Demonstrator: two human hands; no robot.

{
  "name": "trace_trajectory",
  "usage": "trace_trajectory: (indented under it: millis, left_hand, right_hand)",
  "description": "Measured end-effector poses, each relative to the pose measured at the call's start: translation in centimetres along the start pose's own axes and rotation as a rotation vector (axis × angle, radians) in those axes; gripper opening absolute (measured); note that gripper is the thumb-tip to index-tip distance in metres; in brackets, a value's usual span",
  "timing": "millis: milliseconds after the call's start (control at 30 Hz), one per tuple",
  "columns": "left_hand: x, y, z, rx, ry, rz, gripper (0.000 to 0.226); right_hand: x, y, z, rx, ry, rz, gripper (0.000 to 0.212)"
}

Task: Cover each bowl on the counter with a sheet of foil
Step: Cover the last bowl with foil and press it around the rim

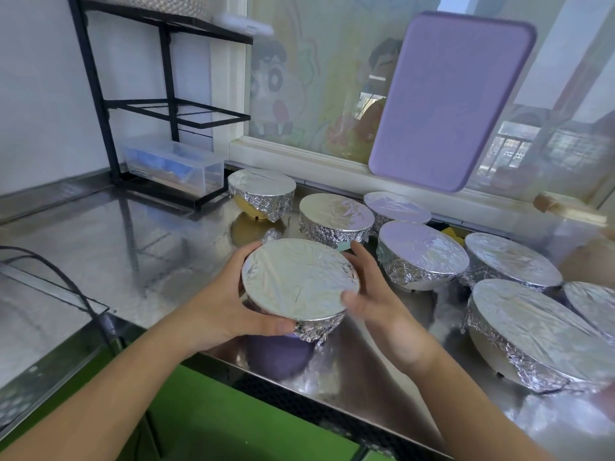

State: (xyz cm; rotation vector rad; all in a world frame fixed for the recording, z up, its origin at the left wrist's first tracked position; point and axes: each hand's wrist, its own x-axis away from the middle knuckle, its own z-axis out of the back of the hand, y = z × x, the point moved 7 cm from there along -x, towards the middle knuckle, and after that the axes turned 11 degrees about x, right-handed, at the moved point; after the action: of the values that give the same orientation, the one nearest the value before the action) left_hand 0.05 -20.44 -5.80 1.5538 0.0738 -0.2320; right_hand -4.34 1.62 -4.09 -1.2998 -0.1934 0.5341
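The purple bowl under a tight foil sheet sits between the two hands near the front edge of the steel counter; whether its base rests on the metal or is lifted just clear I cannot tell. The left hand curls round the bowl's left side, thumb pressed on the crimped foil skirt at the near rim, fingertips at the far rim; the right hand lies against the right side with fingers fairly straight and thumb at the rim, blurred, so whether it presses or only touches is unclear.

Beyond the fingertips stand a yellow bowl with its lower wall bare under the foil and more covered bowls; to the right of the right hand further covered bowls crowd close, a large pale one nearest the wrist. No uncovered bowl shows, so the job looks nearly done.

Risks, as I judge them: the bowl is near the counter's edge, and a sideways nudge could tip it off; hard pressing may tear the thin foil at the rim; a sweeping right wrist could knock the neighbours.

Behind the bowls a purple board leans on the window, which carries cartoon figures; no readable writing or brand appears anywhere.
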Motion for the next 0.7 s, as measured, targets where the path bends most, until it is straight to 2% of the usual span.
trace_trajectory:
  millis: [67, 133, 200, 300, 433, 567, 700]
  left_hand:
    - [0.0, -0.1, 0.0, 0.025, -0.022, 0.024, 0.132]
    - [0.0, 0.0, -0.3, 0.03, -0.038, 0.04, 0.131]
    - [0.1, 0.1, -0.3, 0.039, -0.033, 0.048, 0.133]
    - [0.5, 0.5, 0.5, 0.074, 0.006, 0.051, 0.14]
    - [1.4, 0.7, 1.2, 0.089, 0.013, 0.034, 0.131]
    - [1.4, 0.5, 0.7, -0.01, 0.015, 0.045, 0.145]
    - [0.9, 0.2, -0.6, -0.039, 0.124, 0.026, 0.167]
  right_hand:
    - [-1.2, -0.9, 0.6, -0.092, 0.092, -0.053, 0.115]
    - [-2.0, -1.3, 0.2, -0.17, 0.09, -0.094, 0.078]
    - [-2.2, -0.8, -0.4, -0.205, 0.061, -0.14, 0.055]
    - [-1.9, 0.0, 0.2, -0.169, 0.123, -0.151, 0.061]
    - [-1.3, 0.4, 1.3, -0.125, 0.199, -0.098, 0.07]
    - [-0.9, 0.1, 0.5, -0.087, 0.117, -0.09, 0.077]
    - [-0.2, -0.2, -1.5, -0.048, -0.021, -0.038, 0.084]
